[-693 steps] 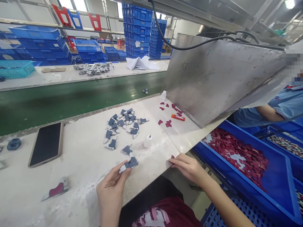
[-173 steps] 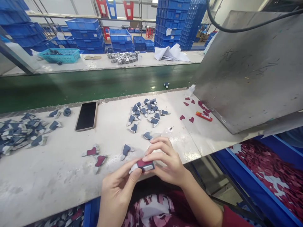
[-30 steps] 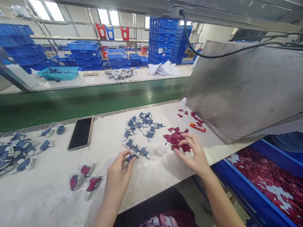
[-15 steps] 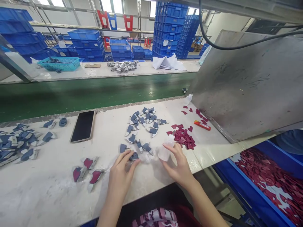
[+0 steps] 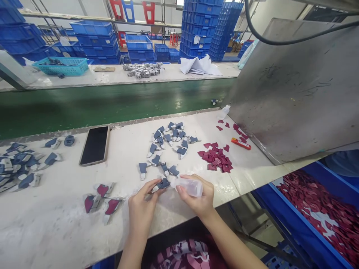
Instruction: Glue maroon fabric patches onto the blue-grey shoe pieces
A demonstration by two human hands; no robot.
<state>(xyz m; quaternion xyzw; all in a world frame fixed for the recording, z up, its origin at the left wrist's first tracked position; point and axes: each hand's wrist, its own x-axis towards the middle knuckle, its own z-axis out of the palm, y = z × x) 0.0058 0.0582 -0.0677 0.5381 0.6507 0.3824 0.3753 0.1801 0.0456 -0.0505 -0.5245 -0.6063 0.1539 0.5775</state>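
Observation:
Between thumb and fingers, my left hand (image 5: 144,201) holds a blue-grey and white part (image 5: 163,184) just above the table (image 5: 67,231). A translucent white bottle (image 5: 192,187) lies sideways in my right hand (image 5: 200,198), its tip pointing left at that part. Several similar blue-grey parts (image 5: 181,150) are spread beyond my hands. Thin dark red pieces (image 5: 220,158) form a pile to the right. Left of my left hand sit three parts with dark red faces (image 5: 113,206).
A phone (image 5: 94,145) and a heap of blue-grey parts (image 5: 24,164) are on the left. A red tube (image 5: 241,144) lies near a slanted metal panel (image 5: 297,93). Beyond is a green belt (image 5: 117,102); a blue crate (image 5: 316,213) of red pieces stands lower right.
My right hand has closed round the bottle and tilted it from upright to sideways, with its tip at the held part. My left hand has lifted that part slightly. The view has shifted a little.

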